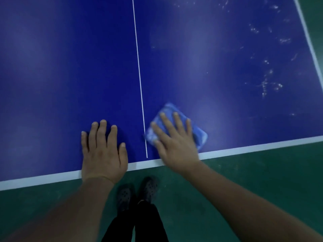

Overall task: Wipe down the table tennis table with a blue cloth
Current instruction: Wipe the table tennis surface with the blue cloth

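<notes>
Right now you are mid-wipe: your right hand (174, 142) lies flat on the cloth (176, 126), fingers (165, 119) straight and spread, pressing it onto the worktop (70, 67) rather than gripping it. The cloth, folded to a small pad and blurred, so likely on the move, sits just right of the centre line (139, 75) and just inside the white edge stripe (253, 147) nearest you. Your left hand (103, 151) rests palm down on the worktop left of the line, fingers straight and loosely apart, holding nothing; it looks to be bracing you as you lean over. Judging by the surface, the job is far from done: pale smears and flecks (267, 81) run up the right half toward the far corner, well apart from the cloth, while the left half looks plain but carries soft glare that could hide marks. The next move, as I read it, calls for sweeping the cloth rightward and away from you into that dirty patch, keeping the palm flat so the pad does not bunch or slip out from under the fingers. You will have to reach further, so shift your feet (138, 193) on the floor (227, 180) to the right instead of overstretching, and let the left hand follow along the edge.
</notes>
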The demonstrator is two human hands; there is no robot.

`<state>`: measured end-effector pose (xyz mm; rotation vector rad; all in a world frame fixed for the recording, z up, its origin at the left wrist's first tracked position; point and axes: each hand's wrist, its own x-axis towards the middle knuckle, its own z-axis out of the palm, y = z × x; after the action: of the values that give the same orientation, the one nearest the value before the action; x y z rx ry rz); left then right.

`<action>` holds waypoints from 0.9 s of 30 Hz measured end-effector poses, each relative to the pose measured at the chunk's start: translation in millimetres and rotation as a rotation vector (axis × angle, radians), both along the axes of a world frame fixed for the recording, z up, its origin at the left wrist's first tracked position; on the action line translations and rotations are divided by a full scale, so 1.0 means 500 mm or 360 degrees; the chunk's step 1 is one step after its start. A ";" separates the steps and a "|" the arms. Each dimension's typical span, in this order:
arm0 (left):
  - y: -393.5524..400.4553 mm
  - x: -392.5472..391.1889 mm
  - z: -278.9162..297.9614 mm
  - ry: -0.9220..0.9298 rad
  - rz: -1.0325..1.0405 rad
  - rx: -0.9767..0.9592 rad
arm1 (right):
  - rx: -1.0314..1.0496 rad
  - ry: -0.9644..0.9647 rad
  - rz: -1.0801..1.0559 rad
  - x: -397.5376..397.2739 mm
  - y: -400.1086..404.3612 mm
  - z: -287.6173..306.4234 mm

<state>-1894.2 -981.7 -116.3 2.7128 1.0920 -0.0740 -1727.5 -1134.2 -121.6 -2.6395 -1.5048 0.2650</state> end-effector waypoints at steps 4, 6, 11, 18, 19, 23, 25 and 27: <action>0.001 0.000 0.000 0.0022 -0.0016 0.0004 | -0.0259 -0.0070 -0.0778 0.184 -0.134 0.023; 0.001 0.000 0.000 0.0003 -0.0023 0.0009 | -0.0231 -0.0012 -0.1242 0.249 -0.158 0.028; 0.000 0.000 0.002 0.0017 -0.0026 0.0007 | -0.0025 -0.0051 -0.1316 0.149 -0.011 0.008; -0.004 0.006 0.007 0.0041 0.0054 0.0047 | -0.0163 -0.0128 -0.0699 0.240 -0.161 0.030; -0.007 0.006 0.009 0.0052 0.0062 0.0057 | -0.0205 -0.0051 -0.0959 0.284 -0.194 0.039; -0.029 0.023 0.023 0.0003 0.0208 0.0144 | -0.0118 -0.0034 -0.0975 0.270 -0.096 0.024; -0.062 0.053 0.036 -0.0085 0.0351 0.0149 | 0.0018 -0.0044 -0.0548 0.224 0.017 0.009; -0.118 0.103 0.042 -0.0213 0.0376 0.0156 | 0.0073 0.0052 -0.0171 0.203 0.119 0.006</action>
<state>-1842.5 -1040.7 -95.4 2.6043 1.3970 0.2001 -1626.1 -1074.5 -118.8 -2.6553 -1.3381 0.2607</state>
